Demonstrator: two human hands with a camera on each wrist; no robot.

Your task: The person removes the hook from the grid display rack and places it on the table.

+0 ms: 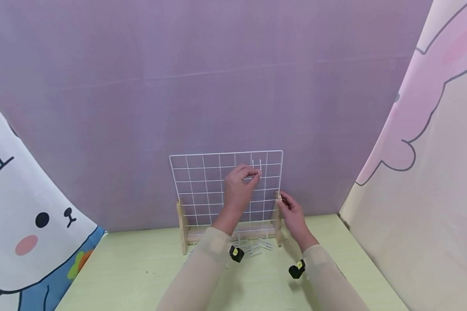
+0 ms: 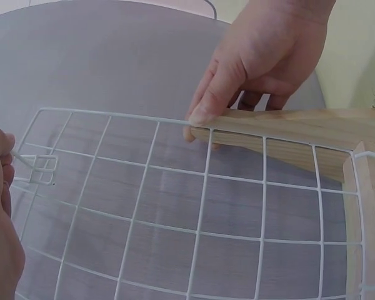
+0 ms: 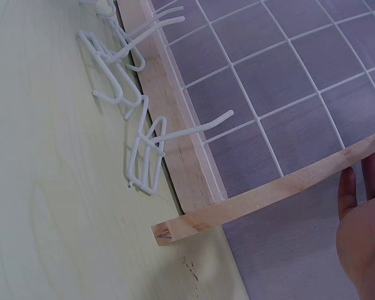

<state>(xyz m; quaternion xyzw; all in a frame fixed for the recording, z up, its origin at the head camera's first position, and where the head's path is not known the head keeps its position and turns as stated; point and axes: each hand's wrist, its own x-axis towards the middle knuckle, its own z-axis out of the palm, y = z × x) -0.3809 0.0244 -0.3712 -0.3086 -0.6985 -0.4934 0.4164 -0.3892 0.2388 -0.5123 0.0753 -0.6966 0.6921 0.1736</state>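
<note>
A white wire grid panel stands upright in a wooden stand. My left hand is in front of its upper right part, pinching a white wire hook between thumb and fingers. In the left wrist view the hook's frame lies against the grid wires near the top edge. At the right side, my right hand holds the top of the stand's wooden post, with its thumb by the grid's side wire. The right wrist view shows its fingers on the outer side of that post.
Several loose white hooks lie on the pale green table along the stand's base. Behind the grid hangs a purple cloth backdrop. Cartoon-printed cloths flank the table at left and right.
</note>
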